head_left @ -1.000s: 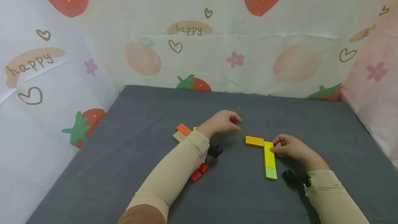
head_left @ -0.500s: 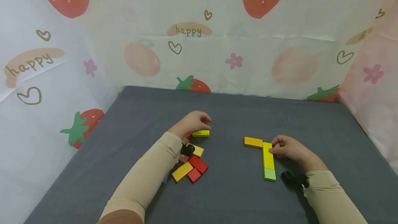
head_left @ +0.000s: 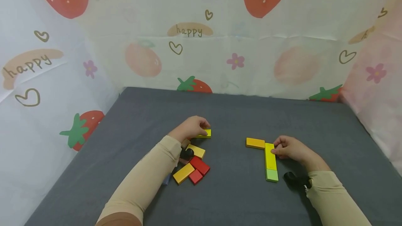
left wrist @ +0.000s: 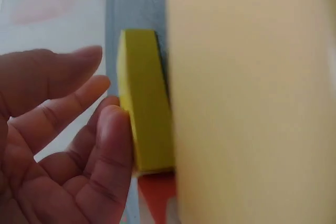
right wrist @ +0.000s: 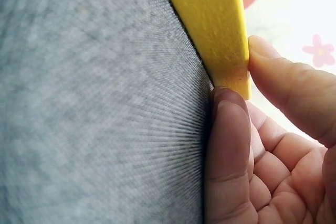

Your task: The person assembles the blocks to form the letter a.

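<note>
My left hand (head_left: 193, 127) is at a yellow block (head_left: 207, 133) on the far side of the left pile. In the left wrist view a fingertip (left wrist: 116, 121) meets that block's side, while the thumb stands apart from it. On the right, my right hand (head_left: 292, 148) holds another yellow block (head_left: 270, 158) by its right edge. The right wrist view has the thumb (right wrist: 268, 59) on the block's face and a finger at its corner. This block lies flat between an orange block (head_left: 255, 143) at its far end and a light green block (head_left: 272, 175) at its near end.
Beneath and beside my left forearm lie red blocks (head_left: 200, 165), a yellow-orange block (head_left: 183, 173), a pale yellow block (head_left: 197, 151) and a partly hidden blue block (head_left: 166, 180). A dark grey cloth (head_left: 232, 194) covers the table. Printed sheets (head_left: 194, 58) stand around its back and sides.
My left hand has moved left from the middle to the far side of the pile, then lowered to the yellow block there. My right hand stays in place.
</note>
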`<state>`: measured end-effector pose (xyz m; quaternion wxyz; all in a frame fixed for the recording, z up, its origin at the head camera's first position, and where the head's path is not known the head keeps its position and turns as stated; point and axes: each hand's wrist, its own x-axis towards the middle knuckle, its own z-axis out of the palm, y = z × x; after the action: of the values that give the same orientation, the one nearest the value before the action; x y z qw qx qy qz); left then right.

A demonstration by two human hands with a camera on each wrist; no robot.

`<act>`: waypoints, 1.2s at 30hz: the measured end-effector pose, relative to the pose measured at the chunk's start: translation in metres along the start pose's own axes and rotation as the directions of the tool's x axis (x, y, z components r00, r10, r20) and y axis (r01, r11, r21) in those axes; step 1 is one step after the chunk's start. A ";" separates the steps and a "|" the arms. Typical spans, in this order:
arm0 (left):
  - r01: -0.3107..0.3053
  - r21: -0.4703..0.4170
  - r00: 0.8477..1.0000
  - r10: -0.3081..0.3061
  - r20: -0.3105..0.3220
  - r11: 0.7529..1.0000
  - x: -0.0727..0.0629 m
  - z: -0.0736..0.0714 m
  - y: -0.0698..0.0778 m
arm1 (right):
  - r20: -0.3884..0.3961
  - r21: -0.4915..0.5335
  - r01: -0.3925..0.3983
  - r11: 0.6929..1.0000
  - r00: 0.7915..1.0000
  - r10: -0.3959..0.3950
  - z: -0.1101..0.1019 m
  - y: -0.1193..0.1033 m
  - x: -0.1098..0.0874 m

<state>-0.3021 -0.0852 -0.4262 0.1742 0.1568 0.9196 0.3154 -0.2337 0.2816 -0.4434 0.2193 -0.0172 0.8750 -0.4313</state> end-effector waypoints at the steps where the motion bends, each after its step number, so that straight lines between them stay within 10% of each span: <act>1: 0.009 0.009 1.000 -0.009 -0.006 1.000 0.001 0.000 0.000 | 0.000 0.002 -0.001 1.000 1.000 0.001 0.000 0.000 0.000; 12: 0.090 0.070 0.996 -0.089 -0.028 0.993 0.001 0.002 0.002 | -0.005 0.001 -0.013 1.000 1.000 0.013 0.000 0.001 0.000; 36: -0.004 0.125 1.000 0.002 0.018 0.992 0.001 0.001 0.007 | 0.013 0.016 0.014 1.000 1.000 -0.014 -0.002 0.001 0.000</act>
<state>-0.3013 -0.0786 -0.4228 0.1719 0.1716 0.9356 0.2560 -0.2344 0.2832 -0.4432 0.2223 -0.0243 0.8698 -0.4398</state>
